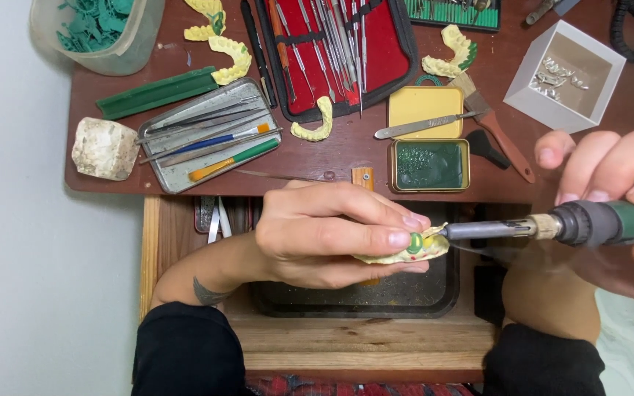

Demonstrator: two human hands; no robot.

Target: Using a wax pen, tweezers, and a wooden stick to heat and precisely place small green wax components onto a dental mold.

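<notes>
Left hand (324, 235) pinched shut on one yellow cast (405, 251), fingers on top, thumb under. Right hand (610, 198) wrapped tight around one green-grip heated tool (552, 226); tip touches a green wax spot on the cast. Black tray (405, 293) directly below both hands. Beyond the left hand: four more casts (315, 126), one open square tin of green wax (428, 165), yellow lid (424, 108) just past it, one red tool roll (376, 51). Beyond the right hand: one white box (522, 92).
</notes>
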